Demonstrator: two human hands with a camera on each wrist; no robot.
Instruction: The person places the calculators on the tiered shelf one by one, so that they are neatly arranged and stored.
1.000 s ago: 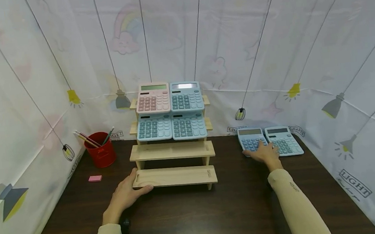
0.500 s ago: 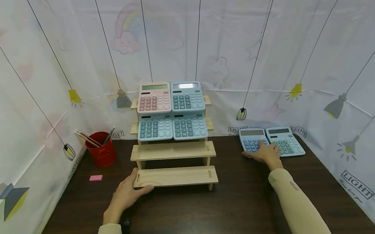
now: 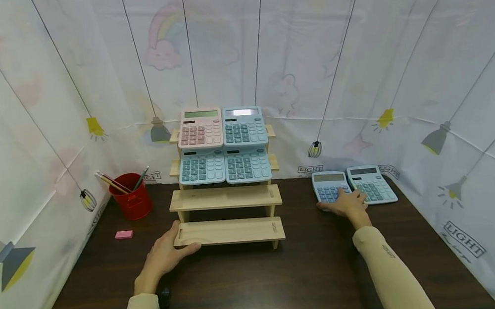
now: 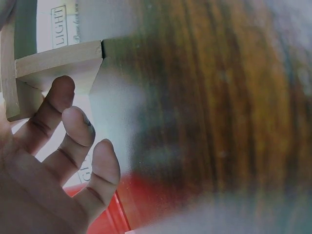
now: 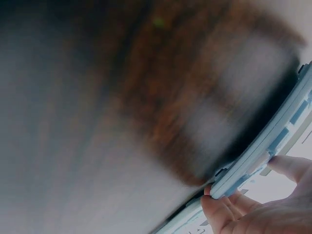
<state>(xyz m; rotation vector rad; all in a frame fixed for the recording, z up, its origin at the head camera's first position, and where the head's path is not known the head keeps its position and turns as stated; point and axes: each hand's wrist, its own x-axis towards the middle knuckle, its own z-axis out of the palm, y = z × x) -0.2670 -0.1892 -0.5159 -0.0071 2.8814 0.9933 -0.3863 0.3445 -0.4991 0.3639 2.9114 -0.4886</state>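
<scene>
In the head view, my left hand (image 3: 163, 254) grips the left end of the lowest step of a wooden stepped rack (image 3: 232, 231), thumb along its front. The left wrist view shows curled fingers (image 4: 63, 92) beside the end of the wood. My right hand (image 3: 348, 207) holds the near end of a blue calculator (image 3: 330, 182) on the right, thumb at its left corner and a finger on the keys. In the right wrist view, the calculator's edge (image 5: 263, 141) runs between the fingertips. A paler green-blue calculator (image 3: 371, 182) lies directly right of it.
The rack's upper two steps bear a pink calculator (image 3: 200, 129) and several blue ones (image 3: 247, 165). At left stand a red bucket (image 3: 133, 200) of pencils and a pink eraser (image 3: 124, 234). A printed white curtain (image 3: 220, 52) surrounds the dark table (image 3: 243, 294).
The blue calculator under my right hand has shifted slightly towards me relative to its neighbour. My left hand stays on the rack. The head view has moved a little.
</scene>
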